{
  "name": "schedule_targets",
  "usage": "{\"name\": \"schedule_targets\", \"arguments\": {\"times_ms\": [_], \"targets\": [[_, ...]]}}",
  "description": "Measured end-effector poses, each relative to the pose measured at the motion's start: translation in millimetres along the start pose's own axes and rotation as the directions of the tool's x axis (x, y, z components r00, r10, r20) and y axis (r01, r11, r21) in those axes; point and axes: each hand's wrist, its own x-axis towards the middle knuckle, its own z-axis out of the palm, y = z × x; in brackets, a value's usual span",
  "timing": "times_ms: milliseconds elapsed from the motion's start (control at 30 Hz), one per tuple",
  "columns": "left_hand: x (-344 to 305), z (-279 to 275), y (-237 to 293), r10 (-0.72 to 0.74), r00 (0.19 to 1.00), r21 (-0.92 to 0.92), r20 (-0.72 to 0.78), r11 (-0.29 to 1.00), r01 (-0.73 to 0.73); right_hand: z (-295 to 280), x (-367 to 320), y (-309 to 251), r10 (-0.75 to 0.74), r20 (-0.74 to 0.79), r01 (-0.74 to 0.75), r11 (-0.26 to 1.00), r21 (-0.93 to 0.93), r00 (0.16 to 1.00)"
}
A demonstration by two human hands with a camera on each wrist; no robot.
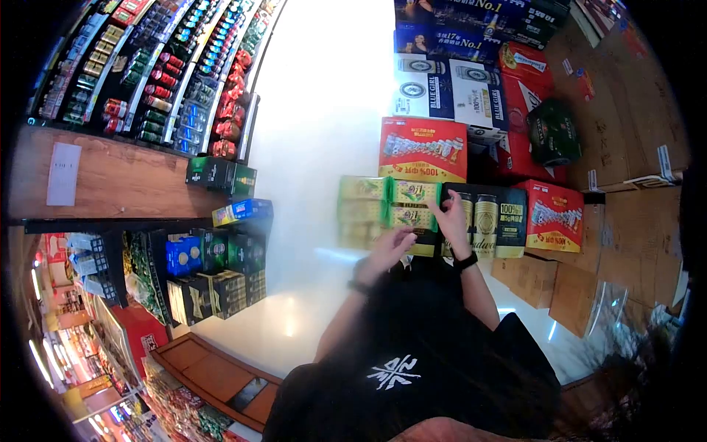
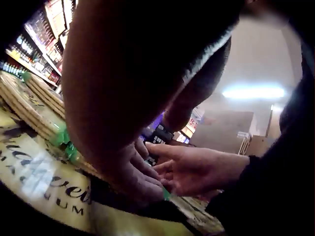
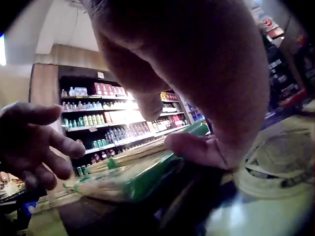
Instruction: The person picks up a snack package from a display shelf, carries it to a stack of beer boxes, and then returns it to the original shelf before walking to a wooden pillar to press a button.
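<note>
Flat packs of what look like biscuits, in clear, yellow and green wrap, lie side by side on a black-and-gold Budweiser beer carton [image 1: 486, 214]. The right-hand packs [image 1: 412, 193] are sharp, while the left ones [image 1: 362, 210] look blurred. My right hand [image 1: 451, 219] is at the right edge of the packs; its thumb [image 3: 189, 147] rests by the green end of one pack [image 3: 142, 182], the other fingers apart from it. My left hand [image 1: 390, 250] hovers at the near edge, fingers loosely spread and holding nothing in the right wrist view.
Red beer cartons [image 1: 423, 147] stand behind and right of the packs, with Blue Girl cartons [image 1: 423, 87] farther back. Brown cardboard boxes [image 1: 526, 280] sit low at the right. Shelves of cans [image 1: 158, 92] line the left across a pale floor [image 1: 309, 132].
</note>
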Motion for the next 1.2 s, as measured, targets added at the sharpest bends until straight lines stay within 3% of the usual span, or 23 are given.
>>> {"name": "schedule_targets", "arguments": {"times_ms": [100,167,267,300,400,500,600,800,900,933,967,1000,1067,1133,1167,1200], "targets": [[-1.3,-1.5,-14.6,0.116,0.992,0.198,-0.053,0.975,-0.103,-19.6,-22.9,-12.3,-0.007,0.208,0.014,0.999,-0.034,0.978],[5.4,-4.2,-23.7,0.086,0.994,0.201,-0.068,0.977,-0.071,-21.7,-30.3,-9.1,-0.025,0.322,0.065,0.991,-0.114,0.946],[12.1,-2.5,-31.0,0.096,0.991,0.092,-0.094,0.992,-0.088,-14.8,-34.1,-0.2,-0.306,0.265,0.363,0.909,-0.204,0.914],[13.3,-2.7,-30.6,0.11,0.988,0.04,-0.105,0.994,-0.106,-14.2,-33.9,-0.1,-0.255,0.29,0.307,0.94,-0.148,0.922],[9.0,-2.6,-17.1,0.05,0.992,0.187,-0.115,0.982,-0.028,-8.7,-29.6,-0.6,-0.288,0.224,0.327,0.931,-0.162,0.931],[6.9,-2.0,-28.5,0.117,0.986,0.13,-0.12,0.986,-0.101,-7.9,-28.4,-2.0,-0.305,0.203,0.341,0.923,-0.177,0.931],[12.5,-1.8,-38.4,0.127,0.986,0.072,-0.106,0.99,-0.12,-13.6,-29.1,-5.6,-0.222,0.289,0.279,0.945,-0.172,0.931],[-4.5,-7.3,-36.3,0.166,0.978,0.122,-0.129,0.981,-0.15,-11.0,-39.5,-8.5,-0.318,0.223,0.366,0.903,-0.223,0.921],[-21.3,-11.5,-51.5,0.227,0.955,0.151,-0.189,0.968,-0.2,-14.2,-54.9,-18.7,-0.254,0.236,0.289,0.949,-0.126,0.938],[-27.1,-14.0,-59.1,0.191,0.964,0.145,-0.185,0.975,-0.166,-13.9,-61.8,-22.5,-0.22,0.252,0.251,0.963,-0.098,0.942],[-33.4,-18.0,-67.4,0.155,0.971,0.139,-0.181,0.982,-0.131,-13.0,-75.9,-19.2,-0.271,0.232,0.307,0.942,-0.136,0.934],[-42.0,-20.7,-70.4,0.12,0.976,0.129,-0.181,0.987,-0.097,-13.7,-90.5,-20.8,-0.325,0.218,0.364,0.915,-0.173,0.92],[-66.7,-23.5,-73.4,0.151,0.96,0.073,-0.237,0.988,-0.137,-15.8,-112.8,-38.2,-0.394,0.376,0.422,0.906,0.009,0.838],[-96.1,-26.9,-76.7,0.143,0.941,0.029,-0.308,0.99,-0.141,-18.6,-139.3,-85.7,-0.378,0.537,0.407,0.911,0.071,0.754],[-112.5,-28.3,-81.1,0.118,0.931,0.011,-0.345,0.993,-0.121,-20.3,-152.0,-104.2,-0.396,0.616,0.339,0.916,0.215,0.681],[-127.6,-29.9,-83.9,0.092,0.92,-0.007,-0.382,0.995,-0.102,-32.7,-168.3,-133.3,-0.401,0.734,0.248,0.916,0.316,0.549]]}}
